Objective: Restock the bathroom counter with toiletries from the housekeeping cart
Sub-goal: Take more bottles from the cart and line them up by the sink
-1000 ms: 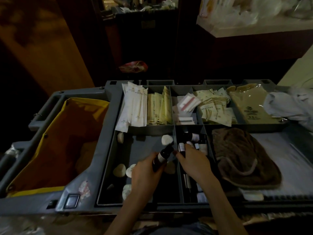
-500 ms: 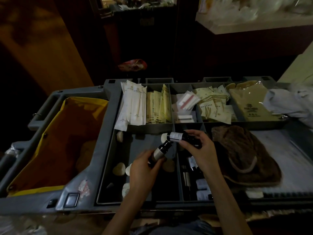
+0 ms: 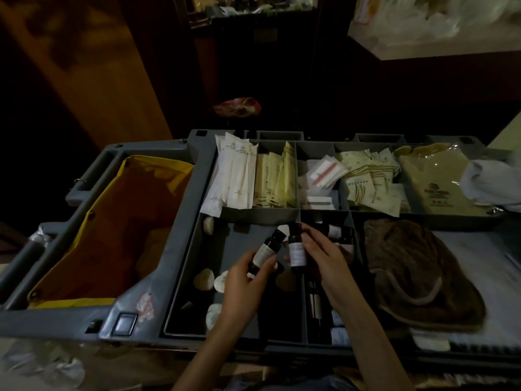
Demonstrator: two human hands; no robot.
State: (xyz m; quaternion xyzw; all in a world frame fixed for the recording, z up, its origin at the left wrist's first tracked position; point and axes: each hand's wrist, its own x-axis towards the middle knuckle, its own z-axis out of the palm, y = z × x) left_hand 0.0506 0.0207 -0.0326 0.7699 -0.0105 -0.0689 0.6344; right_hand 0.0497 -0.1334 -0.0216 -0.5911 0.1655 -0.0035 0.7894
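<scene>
Left hand (image 3: 242,280) grips the first bottle (image 3: 265,251); right hand (image 3: 324,258) pinches the second bottle (image 3: 296,246) at its 3 o'clock, both above the cart (image 3: 158,277) (light is dim). Hazard: the bottles may collide and slip from fingertip holds.

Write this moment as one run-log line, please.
left hand: holds dark bottle | right hand: holds second dark bottle | both above cart tray

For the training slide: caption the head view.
Over the housekeeping cart, the left hand grips a tilted dark bottle; the right hand holds a second bottle upright beside it.
</scene>
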